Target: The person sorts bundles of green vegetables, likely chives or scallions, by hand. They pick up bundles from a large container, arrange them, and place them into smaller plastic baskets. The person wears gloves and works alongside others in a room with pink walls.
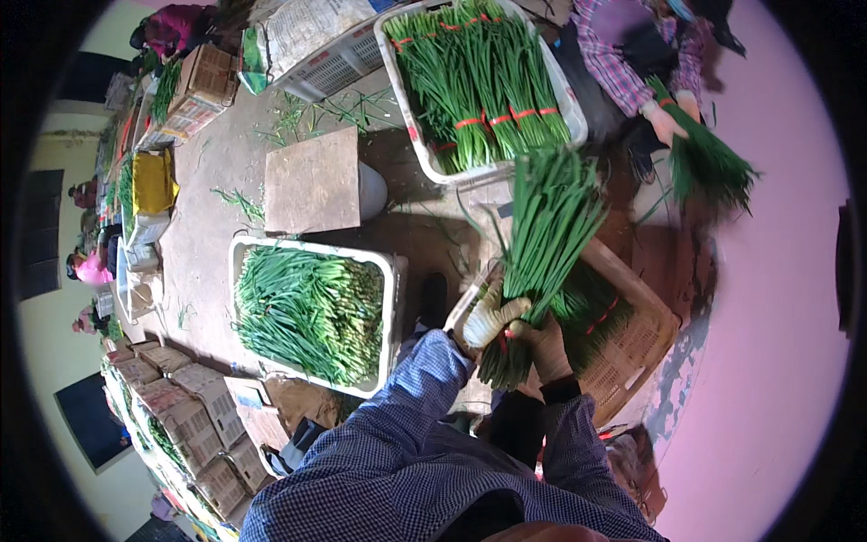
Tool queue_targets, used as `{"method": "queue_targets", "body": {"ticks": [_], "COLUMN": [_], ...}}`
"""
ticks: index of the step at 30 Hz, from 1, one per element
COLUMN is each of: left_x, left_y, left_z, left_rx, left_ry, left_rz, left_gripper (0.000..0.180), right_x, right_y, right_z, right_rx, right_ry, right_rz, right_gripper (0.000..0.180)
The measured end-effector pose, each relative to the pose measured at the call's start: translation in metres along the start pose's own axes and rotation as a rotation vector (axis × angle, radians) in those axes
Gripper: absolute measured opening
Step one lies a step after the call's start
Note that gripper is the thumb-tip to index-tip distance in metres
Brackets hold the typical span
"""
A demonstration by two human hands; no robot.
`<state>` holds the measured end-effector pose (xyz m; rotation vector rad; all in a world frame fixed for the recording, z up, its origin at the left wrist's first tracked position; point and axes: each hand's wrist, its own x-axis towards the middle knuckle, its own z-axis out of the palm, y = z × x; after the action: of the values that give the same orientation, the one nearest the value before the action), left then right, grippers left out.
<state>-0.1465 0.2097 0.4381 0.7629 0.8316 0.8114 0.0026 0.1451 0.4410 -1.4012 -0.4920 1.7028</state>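
A thick bunch of green chives (553, 230) stands upright in front of me, its leaves fanning out at the top. My left hand (488, 318), in a pale glove, closes around the bunch's lower part from the left. From the right, my right hand (544, 348), also gloved, grips it just below. A bit of red band shows between the hands; whether it goes all the way round is hidden. Below and to the right, a tan plastic crate (637, 348) holds more chives (587, 307) with a red band.
Loose chives (307, 307) fill a white crate (395, 280) on the left. Red-banded bundles (479, 81) fill another white crate (573, 99) ahead. Between them stands a board-topped stool (312, 181). At far right, a co-worker (623, 45) holds chives (709, 167). Stacked boxes (194, 397) stand left.
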Motion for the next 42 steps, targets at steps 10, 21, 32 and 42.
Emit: {"method": "queue_targets", "body": {"ticks": [10,21,32,42], "left_x": [-0.038,-0.086,-0.076,-0.073], "left_y": [-0.057,-0.031,-0.032,-0.033], "left_z": [-0.169,-0.181,-0.202,-0.205], "left_rx": [0.075,1.091,1.056,1.056], "left_ry": [0.563,0.028,0.06,0.075], "left_rz": [-0.057,-0.705,-0.723,-0.721], "left_gripper": [0.049,0.05,0.036,0.041], "right_x": [0.244,0.477,0.512,0.517], "right_y": [-0.123,-0.109,-0.013,-0.01], "right_z": [0.114,0.201,0.204,0.179], "right_rx": [-0.21,-0.697,-1.387,-1.285], "right_ry": [-0.139,0.043,0.155,0.095], "right_rz": [-0.21,-0.421,-0.195,-0.131], "right_gripper": [0.054,0.071,0.108,0.101]}}
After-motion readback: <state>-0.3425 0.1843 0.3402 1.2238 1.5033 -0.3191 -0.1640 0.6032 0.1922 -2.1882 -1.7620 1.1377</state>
